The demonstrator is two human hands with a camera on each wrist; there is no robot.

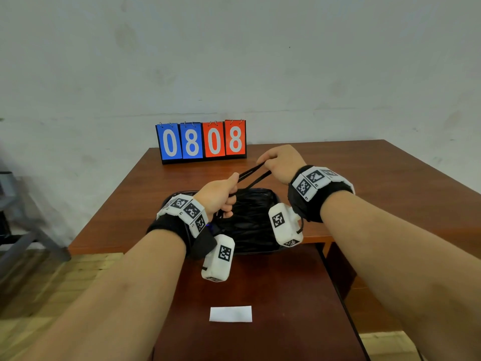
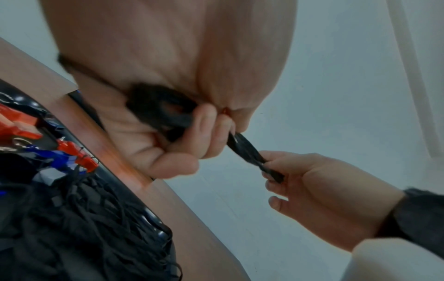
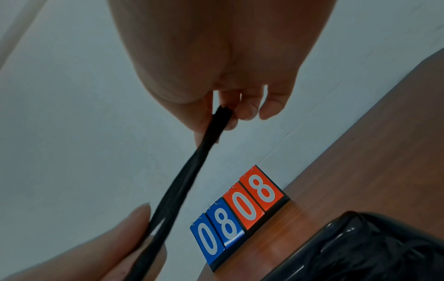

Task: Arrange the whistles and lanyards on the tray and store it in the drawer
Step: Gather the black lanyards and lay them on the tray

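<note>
A black lanyard (image 1: 253, 175) is stretched between both hands above a black tray (image 1: 270, 194). My left hand (image 1: 221, 195) grips one end in a curled fist, the cord bunched in its palm (image 2: 163, 114). My right hand (image 1: 279, 161) pinches the other end of the lanyard (image 3: 222, 116) between thumb and fingertips. The tray (image 2: 153, 218) holds a heap of black lanyards (image 2: 79, 224) and red and blue whistles (image 2: 72, 154) at one end. A whistle on the held lanyard is not visible.
A flip scoreboard (image 1: 201, 142) reading 0808 stands at the back of the brown wooden table (image 1: 390, 183). A white paper slip (image 1: 230, 313) lies on a lower dark surface near me. A grey frame (image 1: 15, 230) stands at the left.
</note>
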